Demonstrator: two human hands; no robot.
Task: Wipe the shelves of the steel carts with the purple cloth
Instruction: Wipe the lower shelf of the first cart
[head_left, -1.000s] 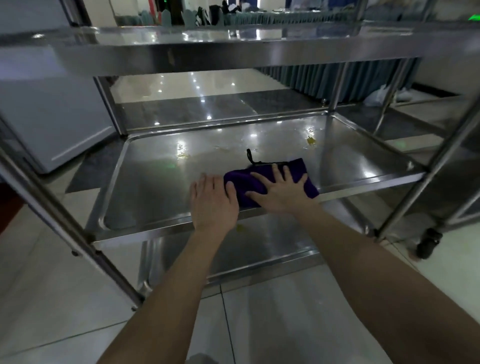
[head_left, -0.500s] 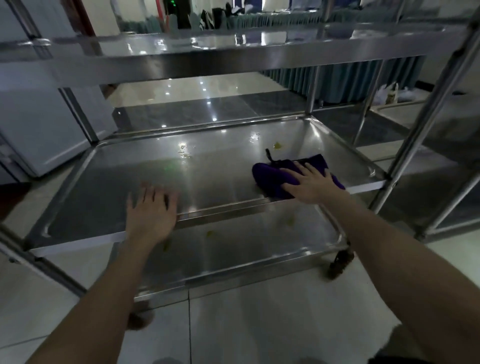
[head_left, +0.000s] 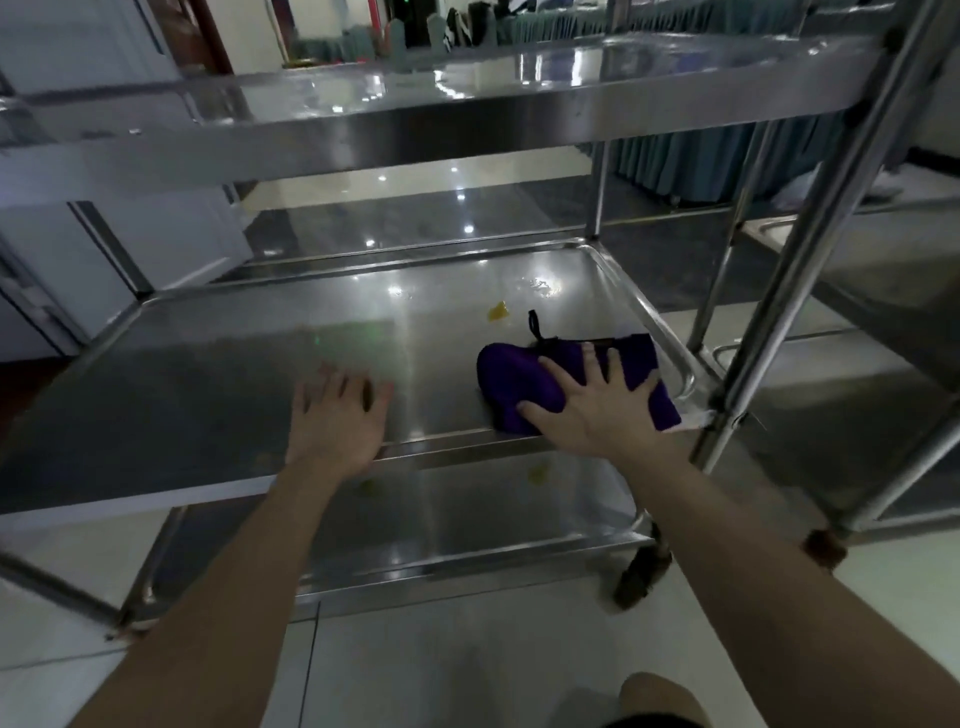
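Note:
The purple cloth (head_left: 519, 379) lies bunched at the front right of the steel cart's middle shelf (head_left: 208, 395). My right hand (head_left: 597, 410) presses flat on it with fingers spread. My left hand (head_left: 335, 415) rests on the shelf's front edge, left of the cloth, fingers straight and a little blurred. A yellow smear (head_left: 497, 312) sits on the shelf just behind the cloth. Yellow specks (head_left: 537, 474) also lie on the bottom shelf (head_left: 467, 525).
The top shelf (head_left: 415, 104) overhangs the work area. The cart's right front post (head_left: 810, 228) stands close to the cloth, with a caster (head_left: 641, 571) below. A second steel cart (head_left: 857, 291) stands to the right. White cabinets (head_left: 78, 249) are at the left.
My right hand slid the cloth from the shelf's front middle to its right front corner. My left hand left the cloth and now rests on the front edge, apart from it.

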